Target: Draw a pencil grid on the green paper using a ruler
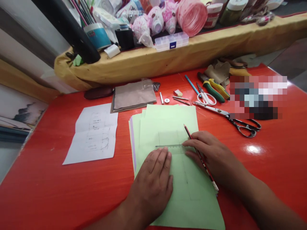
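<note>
My left hand point(154, 182) lies flat on a light green sheet of paper point(165, 204), its fingertips pressing the lower edge of a small clear ruler point(168, 146). A red and black pencil point(203, 163) rests between the fingers of my right hand point(209, 151), its sharpened end pointing up and away. The index finger and thumb of that hand meet the ruler's right end. Thin pencil lines form boxes on the green sheet, above and below the ruler. More green and some purple sheets lie stacked beneath it.
Left of the stack lies a white sketch sheet point(96, 134), with brown leather pieces point(134, 95) behind it. Large scissors point(230, 118), white-handled scissors point(206, 98), pliers point(213, 88) and an eraser point(178, 93) lie on the red table point(48, 179). Jars crowd the shelf behind.
</note>
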A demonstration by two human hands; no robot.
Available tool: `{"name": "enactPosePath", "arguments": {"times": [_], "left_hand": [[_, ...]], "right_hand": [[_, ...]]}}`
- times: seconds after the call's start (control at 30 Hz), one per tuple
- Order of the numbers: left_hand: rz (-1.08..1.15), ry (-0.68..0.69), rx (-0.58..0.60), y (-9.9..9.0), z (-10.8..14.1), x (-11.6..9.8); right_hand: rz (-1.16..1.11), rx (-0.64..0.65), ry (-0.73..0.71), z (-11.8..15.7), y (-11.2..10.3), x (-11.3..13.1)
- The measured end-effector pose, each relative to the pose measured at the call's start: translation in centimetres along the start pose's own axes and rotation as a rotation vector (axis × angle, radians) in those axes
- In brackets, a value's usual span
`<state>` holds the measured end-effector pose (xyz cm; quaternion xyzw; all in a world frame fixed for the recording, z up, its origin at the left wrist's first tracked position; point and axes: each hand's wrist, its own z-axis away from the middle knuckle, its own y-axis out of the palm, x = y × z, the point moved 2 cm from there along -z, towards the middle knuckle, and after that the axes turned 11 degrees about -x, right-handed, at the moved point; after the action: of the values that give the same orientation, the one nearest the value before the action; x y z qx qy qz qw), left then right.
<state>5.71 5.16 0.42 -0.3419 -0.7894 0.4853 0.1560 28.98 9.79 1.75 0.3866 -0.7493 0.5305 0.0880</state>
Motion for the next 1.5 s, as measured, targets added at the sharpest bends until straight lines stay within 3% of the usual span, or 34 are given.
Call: {"name": "enactPosePath", "arguments": {"times": [1.5], "left_hand": [[-0.008, -0.002, -0.019, 0.12, -0.06, -0.08]], "right_hand": [[0.020, 0.048, -0.018, 0.49, 0.04, -0.16]]}}
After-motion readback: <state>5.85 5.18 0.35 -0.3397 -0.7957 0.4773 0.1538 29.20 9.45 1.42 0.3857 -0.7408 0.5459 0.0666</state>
